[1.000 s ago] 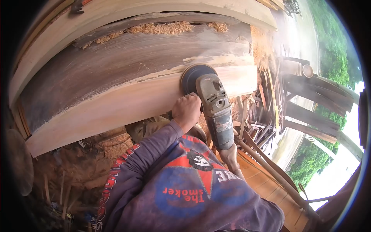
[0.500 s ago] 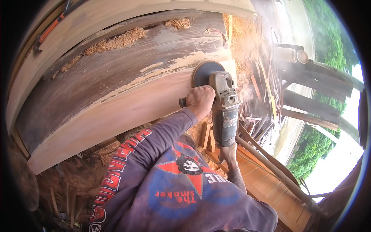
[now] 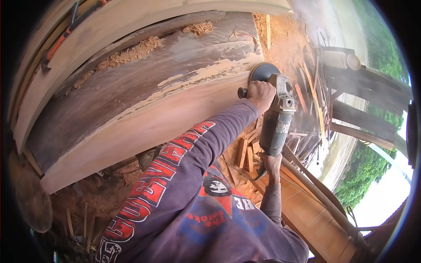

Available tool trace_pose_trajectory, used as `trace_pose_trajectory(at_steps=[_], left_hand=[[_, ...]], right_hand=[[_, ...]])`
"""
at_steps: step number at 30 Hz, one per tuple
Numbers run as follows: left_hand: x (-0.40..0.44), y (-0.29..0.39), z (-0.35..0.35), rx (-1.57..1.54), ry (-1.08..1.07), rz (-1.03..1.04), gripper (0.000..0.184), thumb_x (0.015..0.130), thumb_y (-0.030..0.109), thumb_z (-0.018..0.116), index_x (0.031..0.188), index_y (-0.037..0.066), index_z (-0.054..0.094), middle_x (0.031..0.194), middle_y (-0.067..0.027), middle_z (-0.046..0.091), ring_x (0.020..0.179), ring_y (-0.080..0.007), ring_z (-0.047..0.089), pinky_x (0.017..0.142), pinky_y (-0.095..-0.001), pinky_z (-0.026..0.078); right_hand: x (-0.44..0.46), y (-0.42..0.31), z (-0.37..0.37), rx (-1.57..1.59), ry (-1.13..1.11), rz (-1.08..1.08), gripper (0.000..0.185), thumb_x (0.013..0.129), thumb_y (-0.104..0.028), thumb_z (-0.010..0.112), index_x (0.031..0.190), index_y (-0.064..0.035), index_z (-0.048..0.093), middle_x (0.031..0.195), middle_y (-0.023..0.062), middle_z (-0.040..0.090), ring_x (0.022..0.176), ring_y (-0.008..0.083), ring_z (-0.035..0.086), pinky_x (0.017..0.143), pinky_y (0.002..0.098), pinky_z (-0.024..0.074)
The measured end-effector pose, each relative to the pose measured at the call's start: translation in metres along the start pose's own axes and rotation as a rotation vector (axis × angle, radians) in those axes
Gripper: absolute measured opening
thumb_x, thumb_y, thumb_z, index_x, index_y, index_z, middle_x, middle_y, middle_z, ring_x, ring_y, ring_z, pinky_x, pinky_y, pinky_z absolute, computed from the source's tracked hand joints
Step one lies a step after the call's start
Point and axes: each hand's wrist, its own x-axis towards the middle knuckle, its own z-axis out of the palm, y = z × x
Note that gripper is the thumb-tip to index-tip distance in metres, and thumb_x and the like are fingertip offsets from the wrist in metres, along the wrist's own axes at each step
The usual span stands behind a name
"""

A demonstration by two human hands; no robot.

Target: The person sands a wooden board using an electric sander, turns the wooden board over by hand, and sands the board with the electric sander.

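Note:
An angle grinder [image 3: 275, 131] with a round sanding disc [image 3: 262, 70] rests over the right end of a wide wooden slab [image 3: 175, 111]. My left hand [image 3: 262, 96] is closed round its side handle [image 3: 242, 93], near the disc. Lower down, my right hand [image 3: 272, 166] wraps the rear end of the grinder, with its fingers partly hidden. Along its near side the slab is pale and smooth; its far part is dark and rough. Dust hangs in the air beyond the disc.
Wood shavings [image 3: 131, 53] lie along the slab's far side. An orange and black tool [image 3: 57, 46] rests at upper left, by a curved pale board [image 3: 144, 17]. Wood strips [image 3: 313, 94] and offcuts lie to the right, near a light-coloured container [image 3: 335, 59].
Both hands have carried the grinder to the right and slightly up, so the disc now sits at the slab's right end. My left arm reaches out further. The view has shifted slightly.

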Motion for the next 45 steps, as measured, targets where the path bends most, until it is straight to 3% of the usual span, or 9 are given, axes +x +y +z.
trace_pose_trajectory(at_steps=[2, 8, 17, 22, 32, 36, 43, 45], left_hand=[[0.002, 0.009, 0.009, 0.012, -0.025, 0.025, 0.011, 0.087, 0.011, 0.069, 0.090, 0.013, 0.080, 0.090, -0.0074, 0.079, 0.088, -0.0247, 0.078, 0.069, -0.0385, 0.060], [-0.033, 0.030, 0.031, 0.080, -0.105, 0.160, 0.012, 0.083, 0.013, 0.071, 0.090, 0.014, 0.080, 0.089, -0.0066, 0.079, 0.082, -0.0227, 0.077, 0.066, -0.0376, 0.056], [-0.179, -0.080, 0.002, 0.082, 0.054, 0.097, 0.006, 0.081, 0.011, 0.068, 0.082, 0.005, 0.070, 0.074, -0.0099, 0.073, 0.069, -0.0235, 0.075, 0.058, -0.0364, 0.057], [-0.286, -0.137, -0.016, 0.113, 0.170, -0.119, 0.008, 0.082, 0.013, 0.065, 0.080, 0.006, 0.064, 0.070, -0.0111, 0.071, 0.067, -0.0228, 0.074, 0.057, -0.0344, 0.057], [-0.505, -0.280, -0.067, -0.156, 0.294, -0.510, 0.016, 0.078, 0.009, 0.069, 0.089, 0.000, 0.064, 0.081, -0.0203, 0.073, 0.077, -0.0335, 0.075, 0.066, -0.0426, 0.059], [-0.599, -0.345, -0.087, -0.122, 0.421, -0.631, 0.013, 0.082, 0.015, 0.071, 0.085, 0.004, 0.066, 0.078, -0.0160, 0.074, 0.074, -0.0275, 0.076, 0.063, -0.0384, 0.060], [-0.714, -0.423, -0.112, -0.234, 0.539, -0.868, 0.015, 0.078, 0.014, 0.074, 0.087, 0.004, 0.068, 0.085, -0.0186, 0.075, 0.080, -0.0340, 0.075, 0.070, -0.0456, 0.060], [-0.740, -0.424, -0.124, -0.250, 0.578, -0.928, 0.014, 0.078, 0.014, 0.074, 0.087, 0.004, 0.068, 0.086, -0.0189, 0.074, 0.081, -0.0341, 0.075, 0.071, -0.0463, 0.060]], right_hand=[[-0.005, 0.013, -0.003, -0.034, 0.011, 0.156, 0.021, 0.072, -0.009, 0.074, 0.086, 0.0055, 0.070, 0.078, 0.0045, 0.067, 0.070, 0.0147, 0.059, 0.066, 0.0334, 0.0478], [-0.059, 0.083, 0.027, 0.156, 0.141, 0.172, 0.021, 0.068, -0.007, 0.078, 0.085, 0.0030, 0.071, 0.079, 0.0052, 0.068, 0.071, 0.0168, 0.062, 0.068, 0.0329, 0.0496], [-0.145, 0.060, 0.105, -0.023, -0.061, 0.025, 0.026, 0.070, -0.010, 0.079, 0.090, 0.0046, 0.071, 0.085, 0.0093, 0.071, 0.077, 0.0182, 0.065, 0.071, 0.0344, 0.0515], [-0.178, 0.037, 0.147, -0.151, -0.198, -0.128, 0.029, 0.071, -0.012, 0.080, 0.092, 0.0055, 0.071, 0.088, 0.0119, 0.072, 0.081, 0.0189, 0.067, 0.073, 0.0353, 0.0526], [-0.275, -0.020, 0.280, -0.439, -0.435, -0.411, 0.034, 0.074, -0.015, 0.082, 0.097, 0.0073, 0.072, 0.094, 0.0170, 0.075, 0.088, 0.0204, 0.071, 0.077, 0.0372, 0.0547], [-0.322, -0.040, 0.343, -0.602, -0.501, -0.560, 0.037, 0.075, -0.017, 0.083, 0.099, 0.0080, 0.072, 0.096, 0.0191, 0.076, 0.091, 0.0210, 0.072, 0.079, 0.0379, 0.0556], [-0.383, -0.084, 0.431, -0.370, -0.736, -0.592, 0.043, 0.074, -0.023, 0.085, 0.102, 0.0076, 0.073, 0.097, 0.0183, 0.078, 0.093, 0.0188, 0.074, 0.077, 0.0358, 0.0562], [-0.409, -0.112, 0.447, -0.466, -0.701, -0.648, 0.042, 0.075, -0.023, 0.085, 0.102, 0.0071, 0.073, 0.096, 0.0185, 0.078, 0.093, 0.0193, 0.074, 0.076, 0.0361, 0.0563]])
